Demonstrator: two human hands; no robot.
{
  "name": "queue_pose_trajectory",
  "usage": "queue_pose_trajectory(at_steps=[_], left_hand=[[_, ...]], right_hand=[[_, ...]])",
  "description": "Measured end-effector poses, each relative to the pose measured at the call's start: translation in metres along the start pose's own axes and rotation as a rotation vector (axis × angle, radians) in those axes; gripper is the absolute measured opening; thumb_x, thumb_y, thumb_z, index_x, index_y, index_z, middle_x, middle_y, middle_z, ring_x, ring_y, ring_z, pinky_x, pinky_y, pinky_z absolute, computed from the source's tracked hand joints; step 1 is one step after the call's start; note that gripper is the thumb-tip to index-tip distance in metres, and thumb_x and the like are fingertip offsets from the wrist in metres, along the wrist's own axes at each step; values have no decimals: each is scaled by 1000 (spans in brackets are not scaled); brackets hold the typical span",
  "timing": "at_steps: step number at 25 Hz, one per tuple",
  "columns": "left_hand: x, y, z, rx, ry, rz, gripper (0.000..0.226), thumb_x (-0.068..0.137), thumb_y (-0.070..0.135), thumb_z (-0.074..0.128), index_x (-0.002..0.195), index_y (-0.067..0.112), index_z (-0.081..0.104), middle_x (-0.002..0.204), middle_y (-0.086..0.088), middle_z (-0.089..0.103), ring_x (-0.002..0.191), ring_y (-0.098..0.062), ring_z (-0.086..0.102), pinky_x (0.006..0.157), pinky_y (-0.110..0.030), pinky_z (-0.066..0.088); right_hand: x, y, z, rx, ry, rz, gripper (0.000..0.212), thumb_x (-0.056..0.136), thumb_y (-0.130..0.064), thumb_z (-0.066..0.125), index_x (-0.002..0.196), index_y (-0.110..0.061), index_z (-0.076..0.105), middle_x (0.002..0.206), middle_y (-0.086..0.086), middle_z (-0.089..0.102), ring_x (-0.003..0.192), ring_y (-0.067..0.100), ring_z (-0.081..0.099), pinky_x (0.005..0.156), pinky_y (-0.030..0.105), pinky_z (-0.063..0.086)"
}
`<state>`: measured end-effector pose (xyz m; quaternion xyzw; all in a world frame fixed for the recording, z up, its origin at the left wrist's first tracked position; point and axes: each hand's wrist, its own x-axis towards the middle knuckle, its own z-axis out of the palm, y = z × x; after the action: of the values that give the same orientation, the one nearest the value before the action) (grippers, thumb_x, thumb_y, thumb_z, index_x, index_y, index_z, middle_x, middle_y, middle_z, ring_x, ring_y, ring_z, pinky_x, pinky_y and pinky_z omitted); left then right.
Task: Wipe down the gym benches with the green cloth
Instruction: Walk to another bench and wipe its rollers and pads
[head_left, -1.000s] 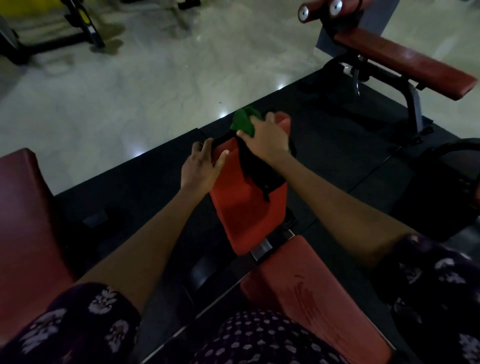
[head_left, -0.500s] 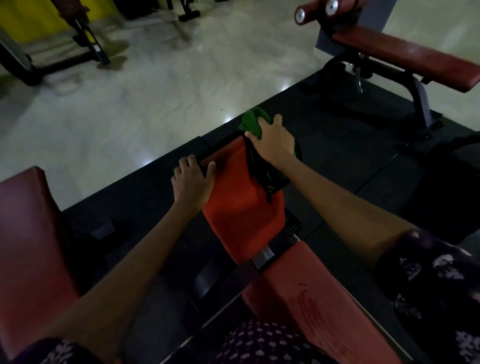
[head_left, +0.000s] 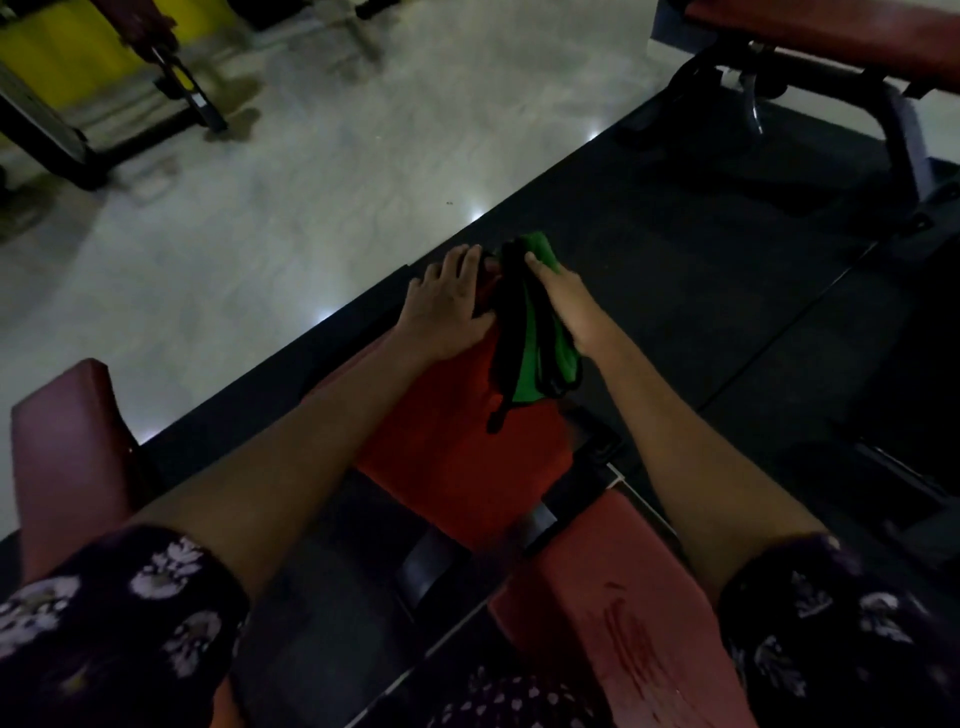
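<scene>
- Pale polished floor (head_left: 291, 208) fills the far side, meeting a dark rubber mat (head_left: 701, 291) that runs under the equipment.
- Another red-padded bench (head_left: 831, 31) stands at the far right corner of the mat, well apart.
- Nearest, the red bench (head_left: 452, 441) has an angled pad reaching away from the person.
- On that pad's far left edge, the left hand (head_left: 447, 306) rests flat, fingers straight.
- At the far end, the right hand (head_left: 566, 301) presses the green cloth (head_left: 535, 343), black-trimmed, down against the right edge; whether its fingers curl cannot be told.
</scene>
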<state>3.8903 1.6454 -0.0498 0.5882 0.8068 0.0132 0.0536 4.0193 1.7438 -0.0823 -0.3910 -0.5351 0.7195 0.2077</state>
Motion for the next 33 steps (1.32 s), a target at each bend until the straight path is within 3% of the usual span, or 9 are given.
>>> queue_pose_trajectory(at_steps=[2, 4, 9, 14, 20, 25, 28, 30, 33], left_hand=[[7, 6, 7, 70, 38, -17, 81, 90, 52, 48, 150, 15, 8, 153, -11, 18, 130, -35, 33, 102, -48, 33], [8, 8, 9, 106, 67, -2, 78, 90, 54, 46, 150, 20, 8, 152, -10, 19, 129, -35, 35, 100, -46, 35], [5, 9, 12, 197, 133, 47, 69, 93, 53, 39, 151, 29, 10, 155, -9, 16, 128, -32, 38, 101, -42, 34], [11, 8, 13, 272, 159, 53, 65, 94, 54, 35, 150, 27, 16, 156, -5, 19, 133, -29, 34, 105, -41, 31], [12, 12, 11, 212, 174, -3, 61, 93, 51, 45, 145, 24, 31, 151, -6, 27, 126, -31, 41, 97, -45, 38], [16, 18, 15, 257, 201, -32, 60, 92, 50, 47, 141, 17, 37, 146, -12, 33, 119, -37, 45, 93, -50, 41], [16, 26, 22, 303, 243, -69, 63, 91, 51, 45, 140, 12, 37, 146, -15, 34, 121, -39, 43, 94, -52, 40], [18, 38, 30, 361, 261, -137, 67, 89, 52, 46, 140, 9, 36, 146, -18, 33, 125, -40, 39, 97, -52, 36], [17, 51, 40, 389, 279, -190, 70, 87, 54, 48, 138, 7, 37, 146, -19, 35, 126, -40, 38, 98, -53, 34]], right_hand=[[4, 24, -11, 46, -13, 108, 47, 95, -43, 50, 132, -13, 53, 114, 8, 64, 100, 20, 64, 90, 29, 51], [12, 27, -12, 79, -3, 126, 49, 92, -48, 53, 126, -14, 57, 111, 7, 66, 100, 22, 65, 91, 32, 51], [16, 32, -2, 85, 75, -130, 14, 93, -42, 53, 97, -33, 64, 100, 2, 69, 93, 19, 67, 82, 33, 53], [31, 81, -25, -95, 128, 173, 37, 91, -49, 53, 94, -15, 67, 104, 14, 68, 87, 23, 66, 78, 37, 53], [42, 52, -12, 36, 50, -88, 43, 88, -50, 57, 105, -12, 66, 99, 9, 66, 86, 21, 67, 73, 36, 53], [43, 116, -45, -186, 26, 185, 41, 91, -50, 52, 71, -14, 56, 68, 0, 53, 62, 16, 54, 59, 31, 39], [48, 104, -43, -154, 22, 108, 38, 91, -49, 53, 65, -22, 50, 65, -4, 50, 56, 12, 51, 55, 29, 38], [48, 93, -36, -75, 36, 9, 34, 91, -48, 53, 69, -23, 48, 77, -1, 52, 63, 12, 54, 58, 29, 42], [49, 123, -37, -74, 55, 29, 30, 90, -54, 50, 75, -29, 48, 96, 4, 53, 80, 17, 58, 71, 35, 46]])
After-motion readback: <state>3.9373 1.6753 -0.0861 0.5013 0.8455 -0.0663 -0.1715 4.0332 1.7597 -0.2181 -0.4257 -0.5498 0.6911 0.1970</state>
